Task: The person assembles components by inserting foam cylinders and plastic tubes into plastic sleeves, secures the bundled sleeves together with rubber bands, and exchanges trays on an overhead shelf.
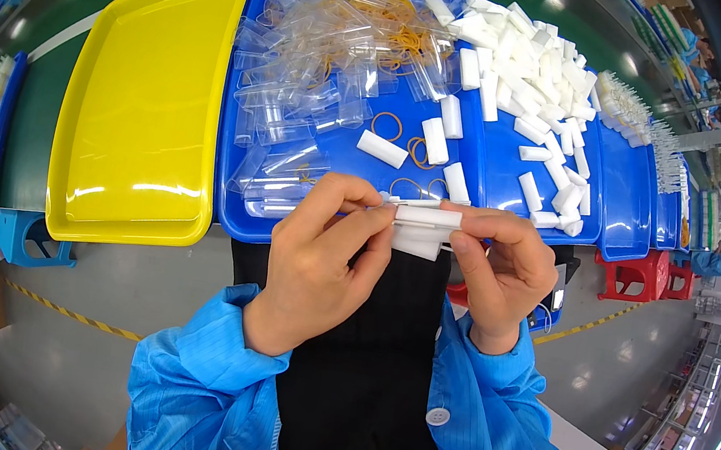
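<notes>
Just past the near edge of the blue tray, a few white foam blocks (428,219) are stacked together between my two hands. My left hand (320,256) pinches their left ends, fingertips pressed together. At the right ends, the thumb and fingers of my right hand (501,266) close on the same blocks. Whether a band or clear piece is among them is hidden by the fingers. Beyond the hands, the blue tray (361,184) holds clear plastic sleeves (304,104), tan rubber bands (412,39) and loose white foam blocks (381,149).
A yellow tray (142,119) stands at the left. To the right, another blue tray (511,186) carries a heap of white foam blocks (536,71). White bristly pieces (622,109) fill trays farther right. Stools, a blue one (35,239) and a red one (632,274), are on the floor.
</notes>
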### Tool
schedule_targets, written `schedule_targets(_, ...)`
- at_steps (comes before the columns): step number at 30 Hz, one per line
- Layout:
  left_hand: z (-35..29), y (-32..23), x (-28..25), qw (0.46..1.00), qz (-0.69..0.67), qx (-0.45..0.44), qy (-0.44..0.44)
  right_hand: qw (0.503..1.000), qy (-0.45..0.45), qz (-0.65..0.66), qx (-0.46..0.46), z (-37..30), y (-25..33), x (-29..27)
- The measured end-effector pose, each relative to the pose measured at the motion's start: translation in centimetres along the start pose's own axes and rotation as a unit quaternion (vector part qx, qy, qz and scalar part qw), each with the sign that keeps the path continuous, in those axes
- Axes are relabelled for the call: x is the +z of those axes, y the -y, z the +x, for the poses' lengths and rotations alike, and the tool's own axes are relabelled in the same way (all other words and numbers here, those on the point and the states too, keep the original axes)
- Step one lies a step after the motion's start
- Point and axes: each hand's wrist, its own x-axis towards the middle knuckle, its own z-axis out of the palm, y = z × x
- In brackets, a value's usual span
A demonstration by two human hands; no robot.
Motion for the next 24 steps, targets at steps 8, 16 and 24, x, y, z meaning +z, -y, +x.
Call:
schedule_targets(8, -0.1, -0.7, -0.2, 0.995, -0.070, -0.057, 0.040, 0.996, 0.040, -0.054, -0.051, 0.8, -0.6, -0.2)
schedule_targets(16, 0.5, -0.3, -1.1, 0.983, -0.105, -0.073, 0.133, 0.980, 0.094, -0.118, -0.127, 2.4, -0.1, -3.2)
schedule_targets(24, 1.5, 0.1, -1.5, 0.959, -0.177, -0.150, 0.162, 0.913, 0.048, -0.401, 0.058, 2.8, -5.3, -9.3)
